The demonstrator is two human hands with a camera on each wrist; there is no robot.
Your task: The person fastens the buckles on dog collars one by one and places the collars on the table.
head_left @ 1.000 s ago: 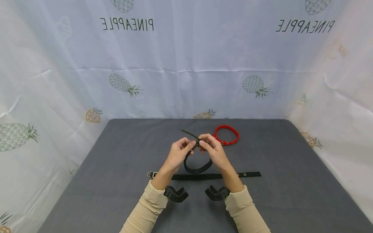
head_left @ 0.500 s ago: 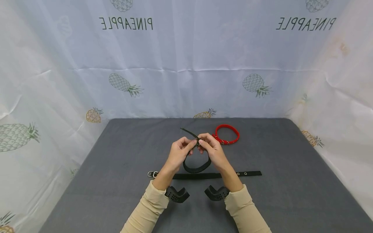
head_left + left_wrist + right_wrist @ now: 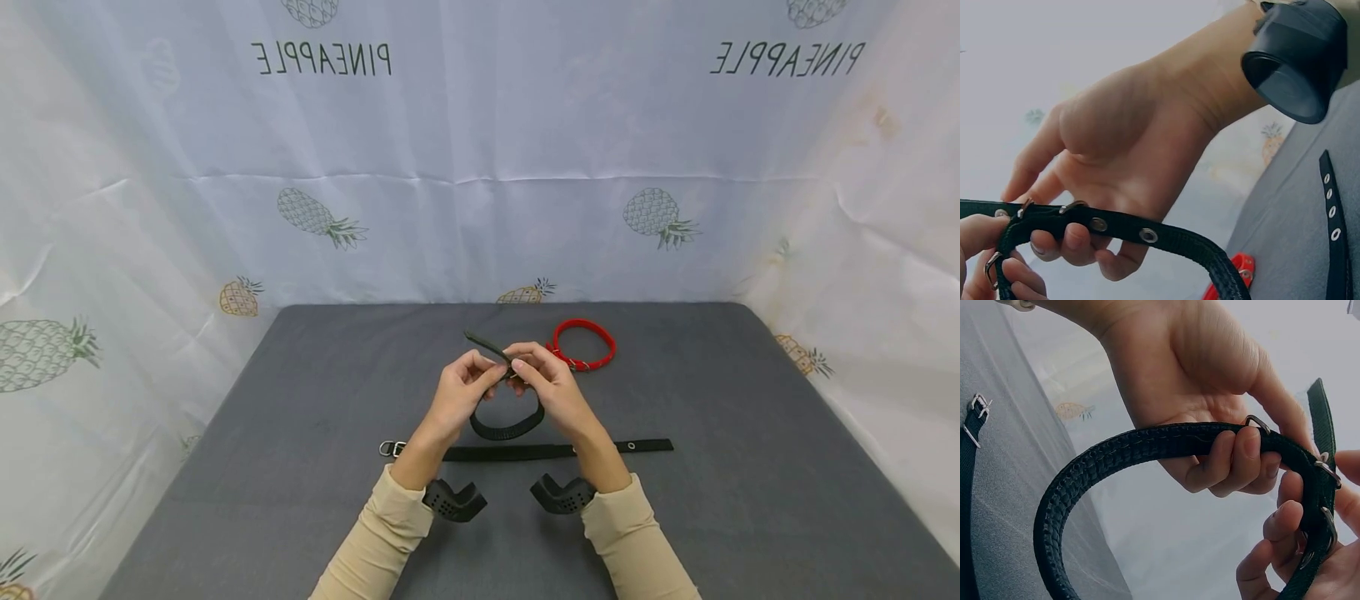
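Note:
Both hands hold a black collar [image 3: 506, 435], bent into a loop, above the middle of the table. My left hand [image 3: 459, 398] pinches it on the left of the buckle area; in the right wrist view its fingers [image 3: 1247, 447] curl round the padded band. On the other side my right hand [image 3: 555, 393] grips the strap beside the metal buckle [image 3: 1329, 475]. The strap's free tail [image 3: 1320, 415] sticks up past the fingers. Metal eyelets show along the strap in the left wrist view, where the right hand [image 3: 1141, 131] fills the middle.
A second black collar [image 3: 510, 453] lies flat and unbuckled behind the forearms, its metal buckle [image 3: 400, 449] at the left end. Beyond the right hand lies a red collar [image 3: 604, 362] in a loop. A pineapple-print curtain [image 3: 465, 242] hangs round the grey table [image 3: 300, 517].
Both hands keep their grip near the buckle. The right fingers have shifted slightly left, the free tail shows broader, and the loop's bottom has risen a little.

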